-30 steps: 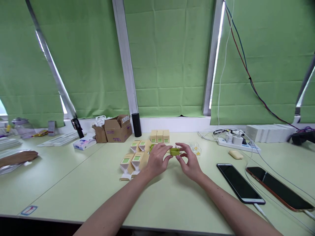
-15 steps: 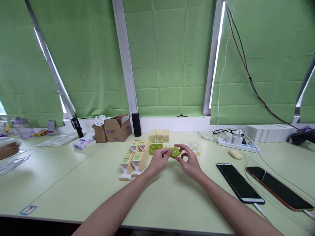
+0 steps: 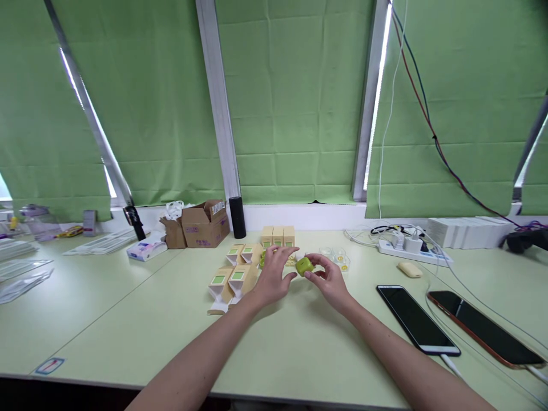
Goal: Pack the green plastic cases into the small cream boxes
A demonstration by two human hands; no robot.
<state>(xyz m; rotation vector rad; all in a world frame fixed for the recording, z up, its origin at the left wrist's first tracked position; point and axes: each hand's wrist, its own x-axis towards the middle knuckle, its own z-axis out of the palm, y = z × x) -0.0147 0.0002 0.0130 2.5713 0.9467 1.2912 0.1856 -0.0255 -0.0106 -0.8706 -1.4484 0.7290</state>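
Between the thumb and fingers of my right hand [image 3: 329, 281] is a small green rounded case [image 3: 304, 266], held above the table. My left hand [image 3: 276, 275] has its fingers apart and nothing in them, just left of the case. Behind the left hand, other green pieces [image 3: 262, 258] are mostly hidden. Left of that hand lie several open tan cardboard boxes [image 3: 242, 278] with green labels and white flaps. Farther back stand 3 upright tan boxes [image 3: 277, 235]. A clear plastic tray [image 3: 338, 255] with small yellow items sits beyond my right hand.
Two phones on cables, one white-framed [image 3: 417, 317] and one orange-edged [image 3: 483, 325], lie to the right. Behind them are a cream mouse-like object [image 3: 410, 269] and a power strip [image 3: 415, 253]. A cardboard carton [image 3: 205, 225] and black cylinder [image 3: 237, 217] stand at the back left.
My left hand has let go of the green case and opened, its fingers lifting. The right hand keeps the case, now tilted. Another person's hand at far left has left the view.
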